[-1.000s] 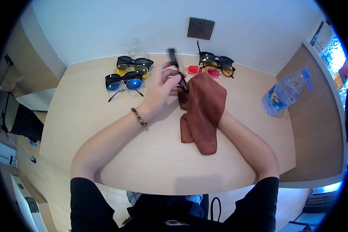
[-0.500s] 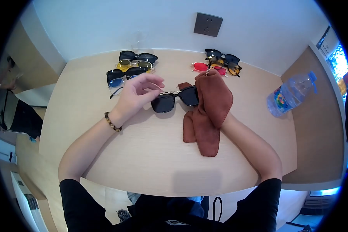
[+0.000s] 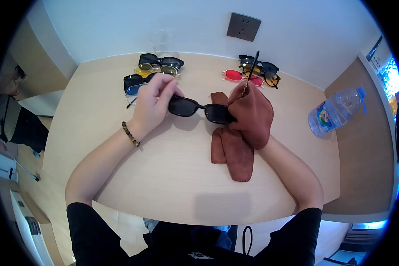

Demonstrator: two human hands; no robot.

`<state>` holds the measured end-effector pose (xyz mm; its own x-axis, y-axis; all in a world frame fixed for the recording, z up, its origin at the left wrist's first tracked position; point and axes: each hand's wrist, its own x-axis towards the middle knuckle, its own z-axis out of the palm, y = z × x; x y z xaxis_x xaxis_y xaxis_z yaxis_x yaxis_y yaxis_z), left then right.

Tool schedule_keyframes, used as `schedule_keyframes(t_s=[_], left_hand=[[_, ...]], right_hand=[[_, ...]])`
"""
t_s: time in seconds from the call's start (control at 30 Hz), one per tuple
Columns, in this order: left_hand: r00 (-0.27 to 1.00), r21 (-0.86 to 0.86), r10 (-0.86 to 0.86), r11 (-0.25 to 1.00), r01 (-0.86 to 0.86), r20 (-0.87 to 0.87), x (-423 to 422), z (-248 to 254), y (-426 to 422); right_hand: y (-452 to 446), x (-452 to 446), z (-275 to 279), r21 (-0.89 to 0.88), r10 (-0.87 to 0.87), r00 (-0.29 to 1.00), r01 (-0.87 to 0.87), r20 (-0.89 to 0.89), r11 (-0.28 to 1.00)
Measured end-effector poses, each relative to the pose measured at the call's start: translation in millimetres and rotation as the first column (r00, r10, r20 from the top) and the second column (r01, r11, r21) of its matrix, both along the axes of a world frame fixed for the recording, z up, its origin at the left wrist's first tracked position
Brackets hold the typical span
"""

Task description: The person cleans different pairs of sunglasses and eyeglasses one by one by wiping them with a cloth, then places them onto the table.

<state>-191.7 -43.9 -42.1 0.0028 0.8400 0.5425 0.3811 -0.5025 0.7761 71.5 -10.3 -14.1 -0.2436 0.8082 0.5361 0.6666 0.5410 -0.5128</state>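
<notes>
Black-framed sunglasses (image 3: 184,107) are held above the table between my two hands, their dark lenses facing me. My left hand (image 3: 153,98) is closed on the side of the frame at the left lens, thumb and fingers pinched together. A brown cloth (image 3: 252,113) covers my right hand, whose fingers are hidden beneath it; through the cloth it grips the right end of the sunglasses. One temple arm (image 3: 254,65) with a chain-like part sticks up above the cloth. The cloth's lower flaps hang toward the table.
Several glasses (image 3: 162,60) stand in a row at the back left, with blue-lensed ones partly behind my left hand. More sit at the back right, including red-lensed glasses (image 3: 233,75). A plastic bottle (image 3: 334,111) stands by the right side panel (image 3: 363,146). A wall socket (image 3: 244,26) is above the table (image 3: 164,177).
My left hand has gone from loosely open beside the sunglasses to pinching their left side. The sunglasses have turned level and lifted slightly, and the right temple arm now points up.
</notes>
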Motion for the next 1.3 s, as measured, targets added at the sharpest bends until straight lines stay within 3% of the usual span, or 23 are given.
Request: schedule_keyframes(t_s=[0.07, 0.1, 0.17, 0.2, 0.23, 0.27, 0.3, 0.37, 0.4, 0.43, 0.5, 0.53, 0.63, 0.7, 0.77, 0.9, 0.97, 1.07, 1.2, 1.27, 1.3], left_hand=[[0.996, 0.029, -0.008, 1.000, 0.005, 0.085, -3.7, -3.3, 3.3], [0.986, 0.061, -0.017, 0.998, 0.007, 0.168, -4.4, -3.8, 4.5], [0.981, 0.069, -0.025, 0.998, 0.011, 0.193, -3.7, -3.9, 4.3], [0.979, 0.084, -0.038, 0.996, 0.021, 0.201, -2.3, -3.1, 3.7], [0.977, 0.099, -0.051, 0.995, 0.031, 0.209, -1.1, -2.4, 2.9], [0.976, 0.099, -0.050, 0.995, 0.030, 0.211, 0.3, -1.3, 0.8], [0.984, 0.123, -0.065, 0.991, 0.044, 0.167, 1.5, 0.1, -1.8], [0.990, 0.149, -0.074, 0.987, 0.055, 0.124, 0.8, 0.0, -2.8], [0.991, 0.140, -0.093, 0.987, 0.079, 0.097, 0.7, -2.5, -2.9], [0.991, 0.131, -0.114, 0.986, 0.104, 0.070, 1.1, -4.6, -2.9], [0.996, 0.160, -0.089, 0.983, 0.086, 0.011, 3.0, -2.1, -3.8], [0.994, 0.158, -0.111, 0.981, 0.113, -0.026, 3.5, -1.9, -3.8], [0.991, 0.144, -0.116, 0.982, 0.125, -0.073, 6.4, 2.9, -7.0], [0.991, 0.190, -0.100, 0.975, 0.115, -0.088, 5.9, 5.5, -6.8], [0.993, 0.173, -0.086, 0.980, 0.099, -0.083, 2.6, 1.7, -6.0], [0.997, 0.183, -0.071, 0.980, 0.075, -0.025, -2.2, -8.0, 1.1], [0.996, 0.191, -0.085, 0.978, 0.086, -0.014, 0.3, -7.2, -0.2], [0.996, 0.189, -0.086, 0.978, 0.087, -0.012, 0.4, -4.2, -3.2], [0.994, 0.242, -0.077, 0.969, 0.056, 0.078, 7.1, -2.7, -2.4], [0.992, 0.223, -0.104, 0.971, 0.086, 0.068, 5.9, -3.3, -4.9], [0.990, 0.207, -0.129, 0.972, 0.114, 0.062, 5.2, -3.5, -5.7]], right_hand=[[3.1, 15.1, 3.8, 0.245, 0.341, 0.906, -0.401, 0.251, 0.883], [1.8, 15.6, 8.2, 0.249, 0.341, 0.906, -0.401, 0.251, 0.882], [-4.5, 14.8, 19.9, -0.032, 0.412, 0.909, -0.411, 0.058, 0.911], [-3.3, 9.5, 13.7, -0.035, 0.412, 0.909, -0.410, 0.059, 0.911], [-0.1, 1.5, 2.7, -0.197, 0.396, 0.845, -0.484, -0.360, 0.853], [1.5, -3.0, -2.9, -0.299, 0.244, 0.661, -0.596, -0.710, 0.745], [-0.7, -2.1, -3.1, -0.299, 0.245, 0.662, -0.597, -0.709, 0.745], [-12.9, 2.1, -3.6, -0.138, 0.428, 0.840, -0.492, -0.333, 0.859], [-35.6, 4.1, 30.2, -0.164, 0.464, 0.883, -0.469, -0.071, 0.868], [-41.7, 4.5, 26.4, -0.166, 0.465, 0.883, -0.470, -0.068, 0.867], [-48.8, 4.1, 19.8, -0.203, 0.607, 0.705, -0.697, -0.368, 0.687], [-48.8, 7.2, 20.1, -0.296, 0.612, 0.658, -0.749, -0.438, 0.594], [-59.5, 8.1, 20.2, -0.372, 0.476, 0.679, -0.718, -0.558, 0.588], [-54.6, 6.2, 14.7, -0.289, 0.476, 0.651, -0.722, -0.592, 0.628], [-52.5, 9.8, 25.4, -0.356, 0.570, 0.770, -0.639, -0.288, 0.682], [-32.0, 5.3, 14.3, -0.154, 0.603, 0.756, -0.647, -0.254, 0.747], [-16.3, -0.3, 29.6, -0.088, 0.772, 0.632, -0.775, -0.069, 0.626], [-18.9, -3.3, 15.8, 0.044, 0.718, 0.696, -0.717, -0.021, 0.696], [-0.9, -3.0, 7.3, -0.047, 0.704, 0.707, -0.707, -0.062, 0.706], [35.1, -2.9, -29.5, 0.108, 0.698, 0.709, -0.705, 0.104, 0.700], [43.0, -0.7, -42.3, 0.110, 0.698, 0.708, -0.706, 0.105, 0.699]])
